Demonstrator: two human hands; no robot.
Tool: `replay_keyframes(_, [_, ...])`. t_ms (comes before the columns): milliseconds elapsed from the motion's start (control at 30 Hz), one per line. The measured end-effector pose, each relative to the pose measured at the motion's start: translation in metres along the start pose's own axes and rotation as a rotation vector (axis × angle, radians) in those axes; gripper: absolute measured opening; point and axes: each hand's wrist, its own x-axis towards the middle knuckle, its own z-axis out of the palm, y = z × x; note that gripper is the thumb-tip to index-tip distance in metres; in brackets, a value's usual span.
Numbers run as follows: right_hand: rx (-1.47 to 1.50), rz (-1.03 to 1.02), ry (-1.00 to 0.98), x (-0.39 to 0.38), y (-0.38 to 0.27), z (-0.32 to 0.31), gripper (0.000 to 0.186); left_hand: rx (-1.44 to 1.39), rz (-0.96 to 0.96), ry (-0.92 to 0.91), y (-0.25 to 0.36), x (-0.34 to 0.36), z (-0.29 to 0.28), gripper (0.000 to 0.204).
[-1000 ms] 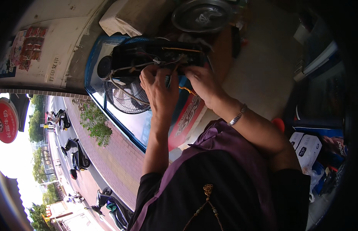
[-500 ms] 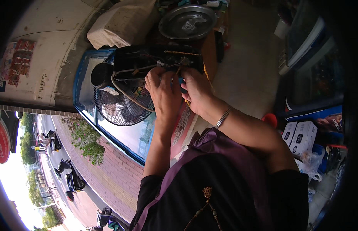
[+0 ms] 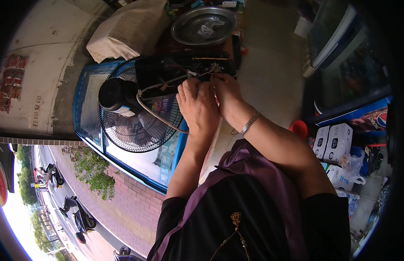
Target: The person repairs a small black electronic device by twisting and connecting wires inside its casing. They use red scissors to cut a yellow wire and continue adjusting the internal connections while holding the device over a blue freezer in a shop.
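Free room lay to the right of the right hand, over the bare grey floor. Leftward, a pale grey flexible cable and a round black wire-caged fan obstructed the left hand. An open black rectangular housing barred the forward path; beyond it stood a round silver metal basin. The hands left scarcely any gap between them.

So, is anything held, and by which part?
It cannot be told: the left hand and right hand are at the wires in the open black housing, but any grip is hidden.
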Motion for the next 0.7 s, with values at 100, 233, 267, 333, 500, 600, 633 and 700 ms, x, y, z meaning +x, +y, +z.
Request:
replay_keyframes(100, [-0.016, 0.008, 0.041, -0.002, -0.001, 0.001, 0.019, 0.048, -0.008, -0.006, 0.001, 0.002, -0.004, 0.010])
replay_keyframes(233, [-0.007, -0.005, 0.057, 0.000, -0.002, 0.007, 0.015, 0.133, -0.025, -0.107, 0.000, 0.015, -0.018, 0.006])
replay_keyframes(267, [-0.001, -0.016, 0.069, -0.001, -0.002, 0.008, 0.014, 0.161, -0.026, -0.155, -0.001, 0.019, -0.021, 0.006])
replay_keyframes(333, [-0.046, -0.027, 0.018, 0.001, 0.000, 0.007, 0.012, 0.201, 0.020, -0.217, -0.005, 0.030, -0.024, 0.004])
replay_keyframes(500, [-0.089, -0.031, 0.010, -0.001, 0.002, 0.008, 0.010, 0.227, 0.254, -0.243, -0.026, 0.056, -0.026, 0.003])
replay_keyframes(600, [-0.057, -0.065, 0.019, 0.000, 0.006, 0.006, 0.010, 0.181, 0.328, -0.237, -0.038, 0.063, -0.023, 0.005])
replay_keyframes(633, [-0.056, -0.054, 0.020, 0.000, 0.007, 0.005, 0.010, 0.147, 0.352, -0.244, -0.040, 0.065, -0.024, 0.005])
replay_keyframes(700, [-0.069, -0.034, 0.017, -0.009, -0.001, 0.008, 0.010, 0.064, 0.338, -0.272, -0.045, 0.067, -0.025, 0.006])
